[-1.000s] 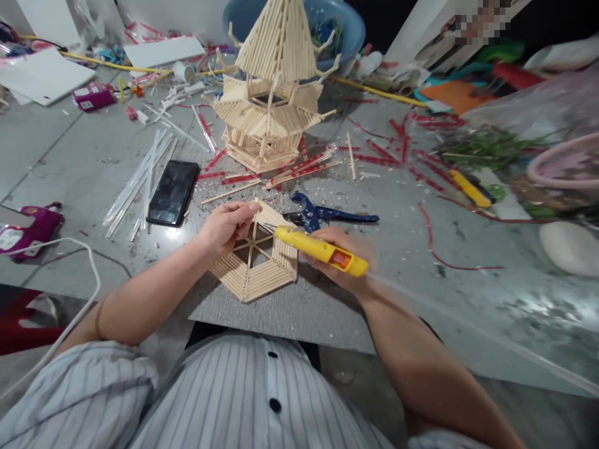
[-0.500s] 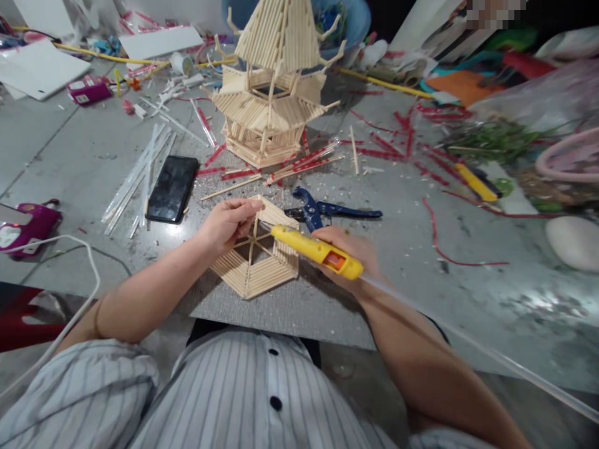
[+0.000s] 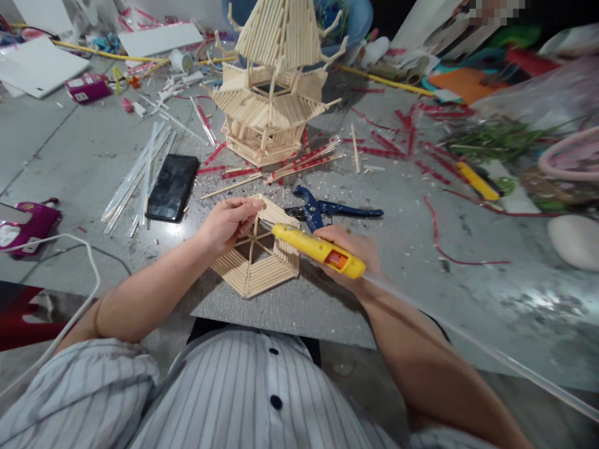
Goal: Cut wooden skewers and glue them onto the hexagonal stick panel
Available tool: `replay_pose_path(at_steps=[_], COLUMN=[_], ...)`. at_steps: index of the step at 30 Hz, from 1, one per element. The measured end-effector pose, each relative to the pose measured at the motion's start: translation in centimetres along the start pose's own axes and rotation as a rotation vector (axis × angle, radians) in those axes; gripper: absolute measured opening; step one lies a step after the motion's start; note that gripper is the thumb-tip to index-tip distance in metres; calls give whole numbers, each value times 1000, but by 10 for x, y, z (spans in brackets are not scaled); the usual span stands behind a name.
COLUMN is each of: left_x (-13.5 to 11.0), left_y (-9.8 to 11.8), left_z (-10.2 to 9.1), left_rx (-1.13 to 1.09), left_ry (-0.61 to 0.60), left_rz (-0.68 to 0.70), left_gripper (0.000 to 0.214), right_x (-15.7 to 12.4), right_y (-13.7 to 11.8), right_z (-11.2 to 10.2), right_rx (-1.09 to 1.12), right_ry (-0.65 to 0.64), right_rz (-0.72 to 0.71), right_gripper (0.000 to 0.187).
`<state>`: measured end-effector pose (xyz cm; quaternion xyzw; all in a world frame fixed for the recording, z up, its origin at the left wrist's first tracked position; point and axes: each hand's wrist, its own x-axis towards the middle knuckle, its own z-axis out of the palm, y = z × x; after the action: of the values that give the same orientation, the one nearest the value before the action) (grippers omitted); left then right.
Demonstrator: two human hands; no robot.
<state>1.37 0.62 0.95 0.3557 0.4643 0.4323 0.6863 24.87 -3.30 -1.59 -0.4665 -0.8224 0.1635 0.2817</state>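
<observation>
My right hand (image 3: 349, 252) is wrapped round a yellow hot glue gun (image 3: 318, 249), with a long clear glue stick (image 3: 468, 333) running out of its back. The gun's nozzle points left over a hexagonal frame of thin wooden sticks (image 3: 266, 277), which has spokes meeting in the middle. Over the frame's upper left side, the thumb and fingers of my left hand (image 3: 229, 224) are pinched together; whatever lies between them is too small to make out. Just beyond the gun lie dark blue cutting pliers (image 3: 311, 209). Behind stands a tiered stick pagoda (image 3: 271, 106).
A black phone (image 3: 172, 188) lies on the grey table (image 3: 154, 262) beside clear glue sticks (image 3: 135, 178). Red-wrapped strips (image 3: 304, 163) litter the area before the pagoda. Purple glue guns (image 3: 30, 227) sit at left, a white cord (image 3: 88, 262) near my left arm. A yellow-handled cutter (image 3: 477, 181) lies right.
Hardly anything differs. The glue gun and my right hand have shifted very slightly right in view, while my left hand keeps its pinch over the frame.
</observation>
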Motion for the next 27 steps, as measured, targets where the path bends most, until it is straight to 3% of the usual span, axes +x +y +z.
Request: replay_pose_path(at_steps=[15, 27], left_x=[0, 1], left_y=[0, -2], left_z=[-1, -3], left_rx=[-48, -16], left_ry=[-36, -55], left_rz=[20, 29], left_gripper=[20, 21], right_x=[0, -1], right_y=[-2, 9], right_z=[-1, 9], right_rx=[-11, -28], right_ry=[7, 211], right_rz=[23, -178], right_gripper=[21, 11])
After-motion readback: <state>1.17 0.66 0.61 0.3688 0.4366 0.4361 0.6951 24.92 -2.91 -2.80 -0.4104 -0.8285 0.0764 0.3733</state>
